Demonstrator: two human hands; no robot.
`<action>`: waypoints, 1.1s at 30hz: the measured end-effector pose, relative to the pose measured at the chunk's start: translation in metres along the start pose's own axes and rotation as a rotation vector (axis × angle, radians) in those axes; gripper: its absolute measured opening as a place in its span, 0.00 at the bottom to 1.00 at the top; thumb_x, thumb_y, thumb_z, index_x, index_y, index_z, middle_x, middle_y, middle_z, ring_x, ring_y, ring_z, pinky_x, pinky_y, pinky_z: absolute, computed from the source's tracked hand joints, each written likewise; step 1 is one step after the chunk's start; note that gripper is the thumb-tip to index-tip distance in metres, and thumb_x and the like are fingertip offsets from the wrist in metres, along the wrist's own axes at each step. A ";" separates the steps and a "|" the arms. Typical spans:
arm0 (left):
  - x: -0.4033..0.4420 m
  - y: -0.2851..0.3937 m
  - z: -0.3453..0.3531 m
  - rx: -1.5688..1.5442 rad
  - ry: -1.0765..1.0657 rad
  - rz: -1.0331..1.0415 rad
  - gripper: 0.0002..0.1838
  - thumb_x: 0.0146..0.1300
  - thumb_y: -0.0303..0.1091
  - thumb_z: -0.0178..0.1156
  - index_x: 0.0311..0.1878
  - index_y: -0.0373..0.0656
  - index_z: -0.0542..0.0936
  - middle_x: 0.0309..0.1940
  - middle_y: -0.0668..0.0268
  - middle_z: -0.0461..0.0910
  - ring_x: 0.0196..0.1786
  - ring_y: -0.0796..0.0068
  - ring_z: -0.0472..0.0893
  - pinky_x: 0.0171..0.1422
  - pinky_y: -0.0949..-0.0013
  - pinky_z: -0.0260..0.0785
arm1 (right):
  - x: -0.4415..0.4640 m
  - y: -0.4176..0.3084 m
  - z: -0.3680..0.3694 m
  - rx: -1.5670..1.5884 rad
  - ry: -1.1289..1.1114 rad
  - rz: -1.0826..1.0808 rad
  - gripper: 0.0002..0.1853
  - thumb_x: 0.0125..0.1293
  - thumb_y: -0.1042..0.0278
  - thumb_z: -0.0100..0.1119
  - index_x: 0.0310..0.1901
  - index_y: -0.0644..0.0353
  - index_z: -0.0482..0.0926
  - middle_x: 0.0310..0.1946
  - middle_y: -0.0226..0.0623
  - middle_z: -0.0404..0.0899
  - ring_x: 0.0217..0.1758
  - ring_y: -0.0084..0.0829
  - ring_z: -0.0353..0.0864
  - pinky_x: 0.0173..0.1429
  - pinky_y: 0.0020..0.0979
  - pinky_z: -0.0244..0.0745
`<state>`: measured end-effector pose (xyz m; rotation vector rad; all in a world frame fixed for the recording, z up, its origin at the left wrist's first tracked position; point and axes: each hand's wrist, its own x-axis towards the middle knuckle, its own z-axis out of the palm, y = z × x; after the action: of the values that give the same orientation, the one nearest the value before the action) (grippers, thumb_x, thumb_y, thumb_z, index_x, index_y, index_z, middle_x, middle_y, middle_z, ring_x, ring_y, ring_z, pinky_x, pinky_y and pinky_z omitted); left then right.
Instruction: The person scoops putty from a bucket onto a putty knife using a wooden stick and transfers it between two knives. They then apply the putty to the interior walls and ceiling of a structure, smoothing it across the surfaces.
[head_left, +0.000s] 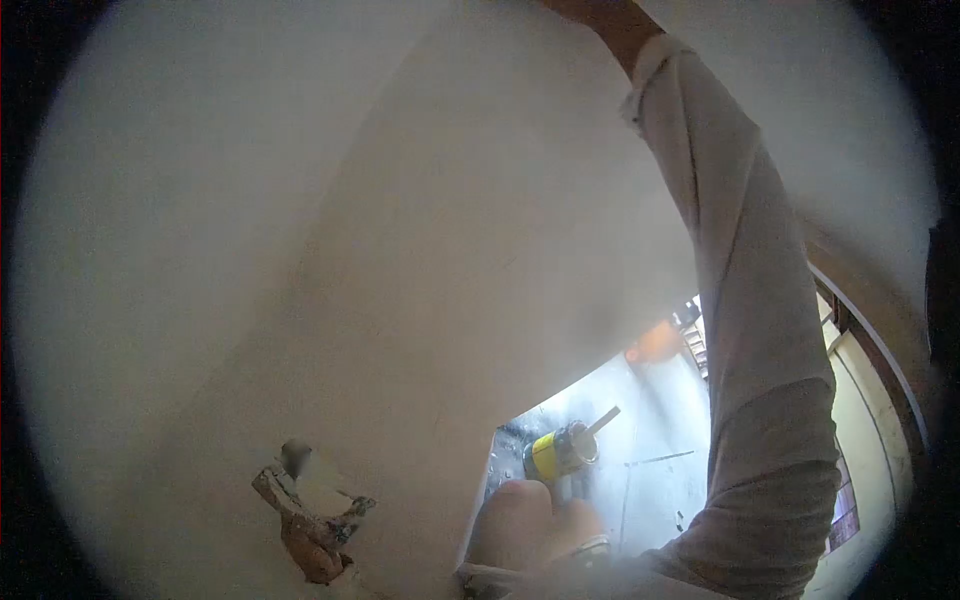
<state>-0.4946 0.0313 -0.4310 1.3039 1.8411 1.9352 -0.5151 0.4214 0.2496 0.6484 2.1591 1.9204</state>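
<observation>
My right arm, in a greyish-beige sleeve (750,300), reaches up along a pale, smooth wall (430,250). Only the wrist and part of my right hand (590,12) show at the top edge; the fingers, and anything in them, are out of frame. At the lower left, my left hand (312,553) seems wrapped round a flat tool (272,490) that looks like a scraper, smeared with whitish paste. Just above the tool is a dark, blurred spot (296,456). The left forearm barely stands out against the wall.
Down on the bright, stained floor (650,490) is a can with a yellow label (545,456), a flat stick (605,418) jutting from it. Farther off lies a blurred orange object (655,343). Parts of my legs (515,525) show at the bottom, near the wall's edge.
</observation>
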 end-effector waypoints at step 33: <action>0.034 0.004 0.004 -0.647 0.034 -0.829 0.23 0.56 0.38 0.49 0.51 0.32 0.71 0.47 0.58 0.73 0.49 0.63 0.72 0.55 0.66 0.63 | -0.182 -0.002 -0.065 0.145 -0.069 0.540 0.15 0.68 0.67 0.44 0.54 0.61 0.67 0.48 0.41 0.75 0.52 0.38 0.72 0.56 0.39 0.68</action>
<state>-0.5113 0.0557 -0.4124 0.2396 1.2524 1.7898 -0.3806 0.2835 0.2297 1.4253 2.2552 1.9332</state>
